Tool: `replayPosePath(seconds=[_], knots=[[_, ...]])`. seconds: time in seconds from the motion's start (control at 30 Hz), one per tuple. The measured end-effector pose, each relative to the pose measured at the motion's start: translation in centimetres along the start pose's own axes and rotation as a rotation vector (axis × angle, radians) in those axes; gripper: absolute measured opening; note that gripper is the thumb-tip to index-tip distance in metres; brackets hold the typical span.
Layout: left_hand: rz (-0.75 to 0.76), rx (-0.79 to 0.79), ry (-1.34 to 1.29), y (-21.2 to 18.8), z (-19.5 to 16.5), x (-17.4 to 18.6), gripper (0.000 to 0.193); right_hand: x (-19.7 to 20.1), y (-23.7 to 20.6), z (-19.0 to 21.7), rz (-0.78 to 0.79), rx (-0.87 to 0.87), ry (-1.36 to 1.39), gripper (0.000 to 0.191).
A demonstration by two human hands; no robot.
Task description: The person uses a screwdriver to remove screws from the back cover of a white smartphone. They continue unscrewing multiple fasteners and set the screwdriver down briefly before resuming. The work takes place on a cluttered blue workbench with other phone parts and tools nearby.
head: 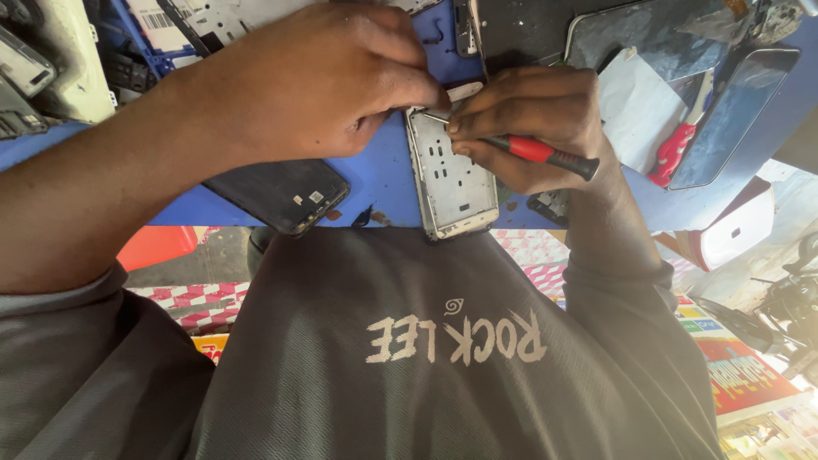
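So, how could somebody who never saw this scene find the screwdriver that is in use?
Start at the blue workbench and find the opened silver phone frame at its near edge. The right hand above it grips the red-and-black screwdriver, tip on the frame's top. Another red-handled tool lies unheld farther right, on white paper.

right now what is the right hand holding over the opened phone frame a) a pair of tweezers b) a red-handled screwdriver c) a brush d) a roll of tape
b: the right hand grips a screwdriver with a red and black handle, its tip set at the top end of the silver phone frame, which the left hand steadies on the blue table.
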State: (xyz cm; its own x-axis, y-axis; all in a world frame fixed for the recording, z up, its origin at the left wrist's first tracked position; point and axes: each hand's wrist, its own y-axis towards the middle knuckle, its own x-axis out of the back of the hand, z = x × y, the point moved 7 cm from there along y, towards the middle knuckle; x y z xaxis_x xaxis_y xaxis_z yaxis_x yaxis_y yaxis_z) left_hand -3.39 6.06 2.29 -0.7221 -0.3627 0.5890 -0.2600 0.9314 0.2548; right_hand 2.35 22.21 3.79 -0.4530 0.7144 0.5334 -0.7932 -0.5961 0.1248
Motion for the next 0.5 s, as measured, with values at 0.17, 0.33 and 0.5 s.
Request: replayPosePath(seconds=[0.17,0.33,0.5], knots=[[-0.011,-0.006,-0.022,0.01,-0.08,0.05,0.036,-0.08,0.10,0.14,0.010,0.012,-0.009,0.019],[-0.013,-0.021,0.000,0.03,-0.23,0.13,0.034,-0.10,0.09,0.04,-0.005,0.007,0.017,0.021],[-0.013,-0.021,0.027,0.18,-0.43,0.33,0.033,-0.05,-0.16,-0.03,-0.002,-0.002,0.016,0.020]])
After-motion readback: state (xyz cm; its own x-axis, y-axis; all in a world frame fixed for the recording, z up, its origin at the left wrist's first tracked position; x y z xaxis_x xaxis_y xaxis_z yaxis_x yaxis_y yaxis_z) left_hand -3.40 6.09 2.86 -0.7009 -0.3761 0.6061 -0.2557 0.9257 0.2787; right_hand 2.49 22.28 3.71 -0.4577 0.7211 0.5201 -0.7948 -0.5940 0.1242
